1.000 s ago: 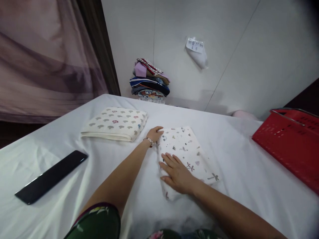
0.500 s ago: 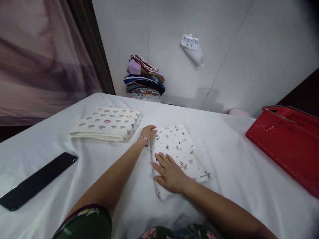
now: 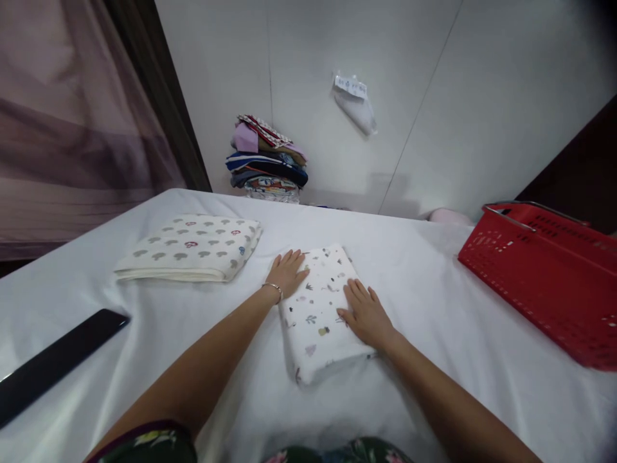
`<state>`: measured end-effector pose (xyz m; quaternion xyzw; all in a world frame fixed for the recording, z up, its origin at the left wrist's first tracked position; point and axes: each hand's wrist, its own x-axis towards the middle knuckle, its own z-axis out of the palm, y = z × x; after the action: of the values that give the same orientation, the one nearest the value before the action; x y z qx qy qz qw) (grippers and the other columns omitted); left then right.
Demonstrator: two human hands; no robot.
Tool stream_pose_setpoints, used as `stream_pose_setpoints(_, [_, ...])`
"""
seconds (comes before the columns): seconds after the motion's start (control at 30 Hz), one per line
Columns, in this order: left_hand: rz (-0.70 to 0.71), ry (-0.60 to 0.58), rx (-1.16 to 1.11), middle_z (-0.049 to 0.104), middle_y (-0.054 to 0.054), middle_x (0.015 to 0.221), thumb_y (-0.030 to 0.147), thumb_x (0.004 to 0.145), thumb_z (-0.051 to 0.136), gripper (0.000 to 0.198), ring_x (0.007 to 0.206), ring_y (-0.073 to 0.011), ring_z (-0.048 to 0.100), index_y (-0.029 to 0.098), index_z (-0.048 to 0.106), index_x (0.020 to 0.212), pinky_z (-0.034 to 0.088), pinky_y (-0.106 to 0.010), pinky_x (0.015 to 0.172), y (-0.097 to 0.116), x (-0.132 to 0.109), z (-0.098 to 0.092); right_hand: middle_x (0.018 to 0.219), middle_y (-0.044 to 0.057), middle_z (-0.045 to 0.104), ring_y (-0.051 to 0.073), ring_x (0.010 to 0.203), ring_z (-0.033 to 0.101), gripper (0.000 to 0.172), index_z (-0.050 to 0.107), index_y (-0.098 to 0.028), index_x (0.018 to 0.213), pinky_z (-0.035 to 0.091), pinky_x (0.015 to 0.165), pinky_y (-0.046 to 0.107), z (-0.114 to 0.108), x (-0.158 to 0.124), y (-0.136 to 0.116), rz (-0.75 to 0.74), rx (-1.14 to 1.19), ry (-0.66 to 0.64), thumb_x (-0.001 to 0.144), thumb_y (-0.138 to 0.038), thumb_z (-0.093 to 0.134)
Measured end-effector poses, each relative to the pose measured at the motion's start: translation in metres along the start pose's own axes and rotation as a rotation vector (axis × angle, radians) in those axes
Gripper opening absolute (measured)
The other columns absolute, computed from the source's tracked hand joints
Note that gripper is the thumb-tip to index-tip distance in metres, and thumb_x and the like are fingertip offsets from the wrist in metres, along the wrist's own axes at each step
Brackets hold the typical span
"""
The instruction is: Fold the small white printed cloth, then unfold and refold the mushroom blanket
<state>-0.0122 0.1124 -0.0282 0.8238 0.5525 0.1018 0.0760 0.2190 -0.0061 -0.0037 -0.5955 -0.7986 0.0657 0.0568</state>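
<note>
A folded white cloth (image 3: 318, 315) printed with small plants and animals lies in front of me on the white-covered bed (image 3: 231, 366). Flat against its upper left edge rests my left hand (image 3: 285, 273), fingers stretched out. My right hand (image 3: 369, 314) lies palm down on the cloth's right side, its fingers extended. Neither hand grips anything. To the left sits a second folded cloth (image 3: 193, 247), cream with grey mushrooms and a few red and blue ones.
A long black flat object (image 3: 58, 363) lies at the left. On the right stands a red plastic basket (image 3: 540, 276) with metal handles. Behind the bed's far edge are a stack of folded clothes (image 3: 267, 161) and a wall (image 3: 308, 58). A curtain (image 3: 72, 128) hangs at left.
My right hand has moved from the cloth's left part to its right side. The printed cloth is now folded narrower. My left hand has flattened its fingers onto it. The view has shifted slightly.
</note>
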Motion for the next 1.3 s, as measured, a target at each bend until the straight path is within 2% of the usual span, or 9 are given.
stream_pose_setpoints(0.1, [-0.008,-0.027,-0.005,0.019,-0.002,0.149,0.049,0.088,0.025,0.058,0.138,-0.0204,0.012,0.021,0.029,0.139,0.009,-0.044,0.111,0.002,0.001,-0.005,0.148,0.012,0.019,0.025,0.137,0.009,0.060,0.034,-0.011,0.137,0.010,0.108,0.046,0.009,-0.003,0.007,-0.008,0.011,-0.001,0.090,-0.047,0.033])
stream_pose_setpoints(0.23, [-0.066,-0.050,-0.030,0.023,-0.004,0.148,0.048,0.088,0.028,0.056,0.137,-0.0227,0.015,0.022,0.033,0.136,0.012,-0.049,0.109,0.008,0.008,-0.017,0.147,0.009,0.025,0.024,0.136,0.015,0.057,0.036,-0.018,0.137,0.014,0.108,0.046,-0.002,0.006,0.013,-0.028,0.162,-0.012,0.088,-0.046,0.037])
stream_pose_setpoints(0.37, [-0.035,-0.008,-0.030,0.034,-0.007,0.143,0.042,0.089,0.031,0.049,0.134,-0.0239,0.024,0.020,0.039,0.133,0.019,-0.047,0.107,0.031,0.029,-0.026,0.139,0.012,0.039,0.021,0.128,0.033,0.048,0.042,-0.015,0.132,0.026,0.103,0.036,-0.016,0.030,0.033,0.037,0.284,0.134,0.087,-0.034,0.040])
stream_pose_setpoints(0.5, [0.055,-0.020,-0.015,0.041,-0.006,0.139,0.028,0.088,0.035,0.043,0.130,-0.0196,0.031,0.020,0.042,0.130,0.025,-0.037,0.106,0.063,0.059,-0.024,0.111,0.009,0.059,0.018,0.098,0.054,0.035,0.053,-0.016,0.117,0.038,0.085,0.028,-0.019,0.050,0.044,0.169,0.299,0.161,0.084,-0.025,0.045])
stream_pose_setpoints(0.63, [0.073,-0.030,-0.022,0.043,-0.005,0.138,0.016,0.085,0.038,0.044,0.129,-0.0190,0.033,0.021,0.044,0.128,0.028,-0.035,0.105,0.080,0.087,-0.013,0.093,0.005,0.058,0.016,0.085,0.053,0.019,0.056,-0.018,0.099,0.037,0.072,0.024,-0.016,0.052,0.041,0.172,0.256,0.170,0.082,-0.024,0.048])
stream_pose_setpoints(0.77, [0.011,-0.037,-0.058,0.052,-0.012,0.127,0.013,0.081,0.044,0.044,0.121,-0.0246,0.042,0.015,0.048,0.125,0.035,-0.037,0.098,0.080,0.105,-0.006,0.089,0.004,0.057,0.016,0.081,0.052,0.012,0.055,-0.019,0.091,0.034,0.068,0.024,-0.013,0.048,0.041,0.176,0.183,0.144,0.083,-0.026,0.048])
stream_pose_setpoints(0.97, [-0.067,0.008,-0.160,0.062,-0.006,0.108,0.017,0.077,0.051,0.023,0.103,-0.0191,0.053,0.017,0.061,0.097,0.040,-0.027,0.090,0.079,0.117,-0.011,0.089,0.003,0.061,0.016,0.084,0.055,0.015,0.057,-0.019,0.088,0.033,0.067,0.025,-0.014,0.048,0.040,0.119,0.159,0.157,0.085,-0.023,0.042])
stream_pose_setpoints(1.1, [-0.086,0.002,-0.241,0.065,0.000,0.098,0.023,0.079,0.050,0.018,0.088,-0.0139,0.058,0.021,0.060,0.094,0.044,-0.023,0.079,0.085,0.123,-0.010,0.089,0.003,0.063,0.015,0.080,0.056,0.017,0.057,-0.020,0.085,0.032,0.063,0.025,-0.021,0.048,0.039,0.150,0.138,0.143,0.086,-0.022,0.040])
stream_pose_setpoints(1.3, [-0.138,-0.052,-0.294,0.067,-0.004,0.098,0.023,0.077,0.051,0.018,0.088,-0.0175,0.060,0.019,0.060,0.093,0.046,-0.027,0.077,0.086,0.124,0.003,0.088,0.005,0.064,0.017,0.080,0.057,0.016,0.056,-0.019,0.087,0.033,0.063,0.026,-0.022,0.049,0.041,0.261,0.170,0.029,0.085,-0.022,0.041])
